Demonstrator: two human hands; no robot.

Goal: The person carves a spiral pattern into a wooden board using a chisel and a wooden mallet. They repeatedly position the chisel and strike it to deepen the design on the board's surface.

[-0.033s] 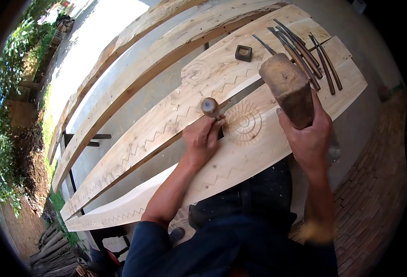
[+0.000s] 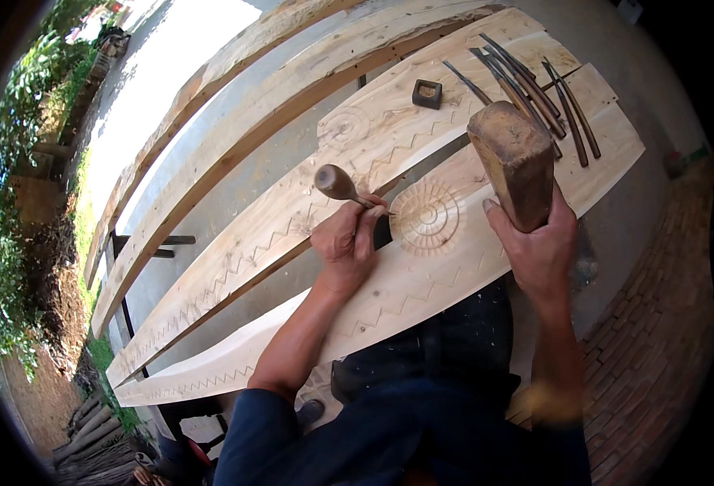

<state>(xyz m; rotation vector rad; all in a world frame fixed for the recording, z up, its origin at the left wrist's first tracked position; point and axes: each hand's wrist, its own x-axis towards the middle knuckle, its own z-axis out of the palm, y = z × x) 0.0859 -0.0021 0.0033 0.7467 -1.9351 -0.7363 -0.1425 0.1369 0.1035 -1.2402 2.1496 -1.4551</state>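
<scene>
My left hand (image 2: 342, 247) grips a chisel (image 2: 334, 182) with a rounded wooden handle, which leans left; its lower end is at the left rim of a carved round rosette (image 2: 428, 217) on the near pale board (image 2: 406, 300). My right hand (image 2: 539, 247) is closed round a worn, blocky wooden mallet (image 2: 513, 158), raised to the right of the rosette. Zigzag lines are cut along this board and along the board (image 2: 252, 235) beside it, which also bears a fainter round carving (image 2: 345, 125).
Several slim carving tools (image 2: 572, 121) and a small dark square box (image 2: 427, 93) lie on the boards' upper part. Two long curved beams (image 2: 211, 190) run parallel beyond them. A log pile (image 2: 85, 437) sits at lower left, greenery at far left, brick paving (image 2: 632, 340) at right.
The chisel's handle has tipped to the left, with my left hand turning slightly along with it. The mallet has shifted a little right and down in my right hand.
</scene>
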